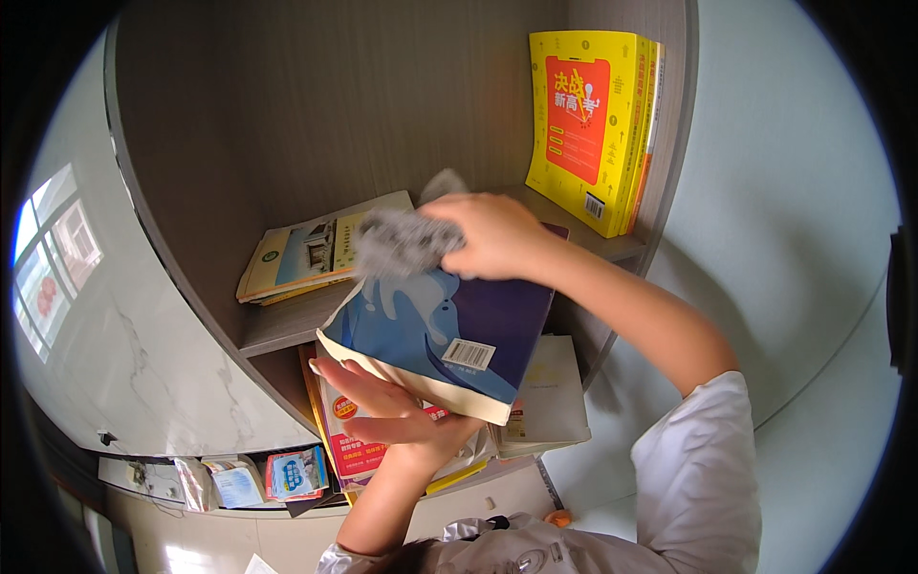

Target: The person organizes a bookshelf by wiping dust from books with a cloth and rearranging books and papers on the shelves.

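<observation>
A thick paperback book (430, 337) with a blue and purple back cover lies tilted in front of the shelf, a printed barcode on its near part. Beneath its near page edge, my left hand (409, 416) holds it up with the fingers spread. My right hand (495, 233) grips a blurred grey cloth (405, 240), pressed over the far part of the cover. The cloth and hand hide the book's far edge. Just beyond its left corner, a pale yellow softcover book (308, 251) lies on top of another on the shelf board.
Yellow workbooks (581, 143) stand upright against the right wall of the brown cabinet (394, 93). More books (552, 402) fill the compartment below. At lower left, several books (294, 473) sit by a white marble-patterned panel (129, 344). A pale wall (789, 179) rises at right.
</observation>
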Available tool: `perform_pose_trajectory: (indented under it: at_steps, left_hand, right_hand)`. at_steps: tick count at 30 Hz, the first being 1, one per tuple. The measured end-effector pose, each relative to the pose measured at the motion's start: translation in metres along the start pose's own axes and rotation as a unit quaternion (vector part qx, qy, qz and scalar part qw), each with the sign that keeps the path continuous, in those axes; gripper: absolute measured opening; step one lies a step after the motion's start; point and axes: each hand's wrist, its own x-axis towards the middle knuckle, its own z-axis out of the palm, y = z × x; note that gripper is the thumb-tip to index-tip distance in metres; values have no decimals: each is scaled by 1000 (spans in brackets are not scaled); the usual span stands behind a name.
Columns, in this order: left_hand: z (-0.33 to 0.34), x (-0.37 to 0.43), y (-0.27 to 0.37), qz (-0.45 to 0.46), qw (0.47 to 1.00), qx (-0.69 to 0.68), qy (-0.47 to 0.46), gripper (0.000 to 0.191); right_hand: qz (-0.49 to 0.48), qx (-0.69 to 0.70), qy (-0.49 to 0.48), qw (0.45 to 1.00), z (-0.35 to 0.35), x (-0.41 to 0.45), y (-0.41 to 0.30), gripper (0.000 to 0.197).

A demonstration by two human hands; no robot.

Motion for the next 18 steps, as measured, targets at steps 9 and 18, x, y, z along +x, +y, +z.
perform_pose_trajectory:
  at_steps: [9,18]
  left_hand:
    - [3,-31,-2,-10,998,-27,-47,125]
    - [0,-37,-3,53,998,35,-13,120]
  right_hand:
    - [-245,116,-77,959,-7,-33,-53,56]
    - [-260,137,-120,948,-34,-64,-14,59]
